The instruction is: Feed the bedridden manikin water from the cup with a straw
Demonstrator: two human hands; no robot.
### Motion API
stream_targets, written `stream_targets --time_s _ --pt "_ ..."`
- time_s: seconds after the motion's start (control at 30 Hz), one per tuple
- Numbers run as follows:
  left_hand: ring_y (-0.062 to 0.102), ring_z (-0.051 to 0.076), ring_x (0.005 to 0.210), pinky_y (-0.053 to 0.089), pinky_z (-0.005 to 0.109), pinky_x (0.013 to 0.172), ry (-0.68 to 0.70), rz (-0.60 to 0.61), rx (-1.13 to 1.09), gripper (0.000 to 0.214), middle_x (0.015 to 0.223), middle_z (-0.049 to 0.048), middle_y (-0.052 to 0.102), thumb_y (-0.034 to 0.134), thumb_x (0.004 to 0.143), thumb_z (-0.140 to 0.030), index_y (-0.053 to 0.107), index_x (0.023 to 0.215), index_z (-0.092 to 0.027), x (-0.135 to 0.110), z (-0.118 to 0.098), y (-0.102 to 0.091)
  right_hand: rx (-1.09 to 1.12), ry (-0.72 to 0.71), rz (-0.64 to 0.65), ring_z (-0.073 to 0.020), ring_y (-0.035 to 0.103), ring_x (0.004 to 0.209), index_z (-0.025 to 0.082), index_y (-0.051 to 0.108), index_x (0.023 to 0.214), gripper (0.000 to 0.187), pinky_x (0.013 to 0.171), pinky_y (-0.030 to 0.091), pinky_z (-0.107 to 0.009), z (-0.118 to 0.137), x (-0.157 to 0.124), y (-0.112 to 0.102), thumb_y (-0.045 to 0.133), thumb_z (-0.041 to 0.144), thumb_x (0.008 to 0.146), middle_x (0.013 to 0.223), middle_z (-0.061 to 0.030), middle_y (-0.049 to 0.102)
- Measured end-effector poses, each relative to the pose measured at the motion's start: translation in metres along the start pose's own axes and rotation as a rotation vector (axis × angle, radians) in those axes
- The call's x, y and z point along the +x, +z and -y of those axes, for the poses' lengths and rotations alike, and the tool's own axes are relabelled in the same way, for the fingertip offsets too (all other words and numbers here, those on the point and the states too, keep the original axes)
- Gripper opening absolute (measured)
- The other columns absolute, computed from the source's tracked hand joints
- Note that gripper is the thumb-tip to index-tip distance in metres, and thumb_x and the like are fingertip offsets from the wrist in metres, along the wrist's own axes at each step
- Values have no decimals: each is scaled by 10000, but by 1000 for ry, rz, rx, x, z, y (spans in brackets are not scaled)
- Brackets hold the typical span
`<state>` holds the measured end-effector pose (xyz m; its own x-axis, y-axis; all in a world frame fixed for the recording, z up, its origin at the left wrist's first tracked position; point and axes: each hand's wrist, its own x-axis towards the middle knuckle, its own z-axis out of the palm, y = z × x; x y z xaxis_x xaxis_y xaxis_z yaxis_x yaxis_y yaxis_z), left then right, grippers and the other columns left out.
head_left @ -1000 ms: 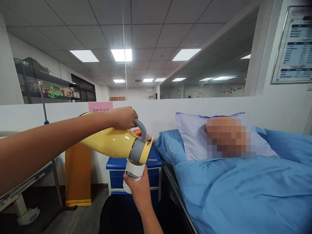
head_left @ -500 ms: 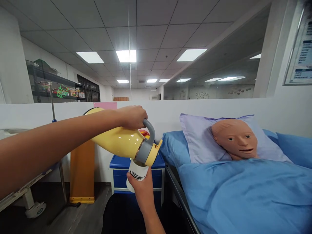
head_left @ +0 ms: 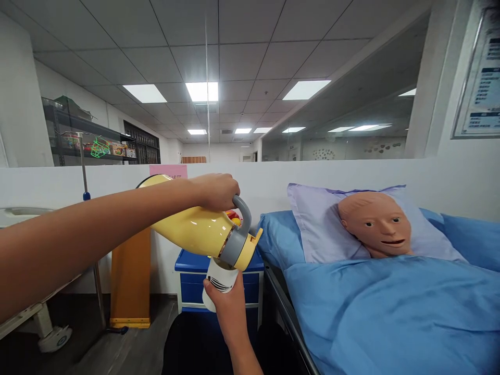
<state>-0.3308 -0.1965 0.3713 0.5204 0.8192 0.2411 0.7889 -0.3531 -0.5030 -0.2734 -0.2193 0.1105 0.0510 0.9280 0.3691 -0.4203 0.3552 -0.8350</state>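
Note:
My left hand [head_left: 216, 191] is closed round the grey handle of a yellow thermos jug [head_left: 195, 230]. The jug is tipped steeply, its grey-and-yellow spout end pointing down to the right. Right under the spout my right hand [head_left: 228, 312] grips a white cup [head_left: 219, 284] with dark stripes on its side. The cup's mouth sits against the jug's neck. Whether liquid flows is hidden.
A training manikin [head_left: 374, 223] lies on a lilac pillow [head_left: 316, 229] under a blue sheet [head_left: 390, 312] on the bed at right. A blue bedside cabinet [head_left: 191, 284] stands behind the cup. An orange stand [head_left: 130, 281] and a drip pole [head_left: 91, 250] are at left.
The view has shifted left, so the jug, cup and manikin sit further right in frame. Both hands keep their grips; the jug stays tipped over the cup.

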Motion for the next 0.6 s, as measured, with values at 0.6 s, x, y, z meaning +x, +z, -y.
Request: stream_targets --time_s 0.6 --pt "482 162 566 300 294 508 -22 -16 -70 258 623 61 568 490 753 -355 659 653 -186 3 8 28 -108 49 70 -214 635 814 186 523 1038 498 731 500 -324 -18 7 -6 762 318 622 903 -41 693"
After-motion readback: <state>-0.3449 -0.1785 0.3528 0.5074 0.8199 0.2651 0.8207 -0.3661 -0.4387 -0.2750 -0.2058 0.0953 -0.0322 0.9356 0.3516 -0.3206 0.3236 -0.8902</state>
